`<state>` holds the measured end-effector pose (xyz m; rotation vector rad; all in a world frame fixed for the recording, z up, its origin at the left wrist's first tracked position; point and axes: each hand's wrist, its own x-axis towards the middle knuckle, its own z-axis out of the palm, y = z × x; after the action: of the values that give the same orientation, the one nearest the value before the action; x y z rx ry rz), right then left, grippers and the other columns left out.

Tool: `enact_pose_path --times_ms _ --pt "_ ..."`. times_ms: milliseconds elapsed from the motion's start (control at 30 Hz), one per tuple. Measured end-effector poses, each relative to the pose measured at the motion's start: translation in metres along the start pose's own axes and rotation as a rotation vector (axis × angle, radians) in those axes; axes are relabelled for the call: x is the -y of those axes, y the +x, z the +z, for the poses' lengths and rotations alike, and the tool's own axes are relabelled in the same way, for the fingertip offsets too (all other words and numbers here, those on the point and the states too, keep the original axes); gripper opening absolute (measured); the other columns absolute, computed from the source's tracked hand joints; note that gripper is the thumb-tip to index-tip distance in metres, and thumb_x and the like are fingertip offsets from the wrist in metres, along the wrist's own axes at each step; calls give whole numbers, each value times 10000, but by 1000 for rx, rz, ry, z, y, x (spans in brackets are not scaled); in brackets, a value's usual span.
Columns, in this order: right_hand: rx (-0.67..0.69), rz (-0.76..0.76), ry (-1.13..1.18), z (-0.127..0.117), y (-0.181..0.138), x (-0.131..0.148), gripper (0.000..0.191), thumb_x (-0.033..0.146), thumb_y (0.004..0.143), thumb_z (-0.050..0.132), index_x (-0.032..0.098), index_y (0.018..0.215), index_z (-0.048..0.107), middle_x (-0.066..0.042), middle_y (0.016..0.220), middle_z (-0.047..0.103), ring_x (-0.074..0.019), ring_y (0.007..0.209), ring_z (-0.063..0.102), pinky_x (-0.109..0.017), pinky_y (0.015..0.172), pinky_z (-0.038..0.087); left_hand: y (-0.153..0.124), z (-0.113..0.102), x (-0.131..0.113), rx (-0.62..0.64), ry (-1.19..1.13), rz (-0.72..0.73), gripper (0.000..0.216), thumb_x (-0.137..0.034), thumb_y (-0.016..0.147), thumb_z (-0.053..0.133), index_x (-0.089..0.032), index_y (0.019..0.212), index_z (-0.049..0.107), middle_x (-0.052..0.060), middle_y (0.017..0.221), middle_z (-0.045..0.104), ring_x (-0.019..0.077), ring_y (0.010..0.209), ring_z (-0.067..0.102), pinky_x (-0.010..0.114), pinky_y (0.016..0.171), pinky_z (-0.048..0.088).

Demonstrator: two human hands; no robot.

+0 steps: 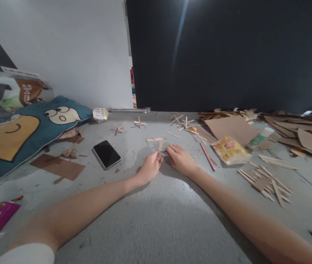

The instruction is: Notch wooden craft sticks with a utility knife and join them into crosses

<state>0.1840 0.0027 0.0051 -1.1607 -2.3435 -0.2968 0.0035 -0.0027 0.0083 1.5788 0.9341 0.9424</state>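
My left hand point(149, 167) is closed in a pinch, thumb against curled fingers. From it a short light-brown craft stick point(160, 145) points away from me. Its far end lies close to another craft stick point(154, 139) lying crosswise on the table; whether the two touch I cannot tell. Just to the right, my right hand point(181, 158) rests low over the table with its fingers curled and its fingertips near the left hand's. A thin dark thing shows between the fingertips, too small to name.
Star-shaped stick pieces point(140, 123) stand at the back. A black phone point(106, 154) lies left, near a blue cushion point(43, 128). On the right are a red pencil point(207, 157), a yellow packet point(231, 150), a glue stick point(260, 138), a craft-stick pile point(266, 183) and cardboard scraps point(307, 128).
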Motion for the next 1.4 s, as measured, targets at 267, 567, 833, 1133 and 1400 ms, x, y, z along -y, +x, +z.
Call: enact_pose_path --times_ms 267,567,833,1133,1400 --pt "-12 -27 -30 0 -1 -2 281 -25 797 466 210 932 540 -79 876 618 -258 840 524 -335 746 370 2 1 2 -1 -15 -7 377 -489 995 421 -209 743 414 -36 655 398 94 536 324 222 491 272" --pt "18 -42 -72 -2 -1 1 313 -43 751 465 205 933 526 -89 902 617 -265 867 529 -344 771 385 -2 -1 -3 -7 137 49 345 -435 962 432 -217 695 409 -28 623 409 114 565 366 236 532 316" --pt "28 -74 -30 -5 -4 2 304 -10 737 503 201 955 519 -101 923 613 -266 866 528 -348 774 407 0 0 7 0 231 148 158 -169 822 446 -212 671 424 -10 634 456 126 603 410 236 560 338" --pt "29 -61 0 -5 -6 3 325 1 725 488 206 973 527 -102 927 614 -273 883 537 -359 776 425 0 0 4 11 205 128 176 -125 824 432 -212 671 428 -16 635 456 122 596 413 238 581 350" --pt "11 -59 13 -6 -7 6 298 -6 739 505 209 945 519 -86 900 602 -251 842 540 -330 741 413 1 0 7 33 201 135 139 -114 781 460 -211 682 450 2 669 510 143 641 469 262 635 395"
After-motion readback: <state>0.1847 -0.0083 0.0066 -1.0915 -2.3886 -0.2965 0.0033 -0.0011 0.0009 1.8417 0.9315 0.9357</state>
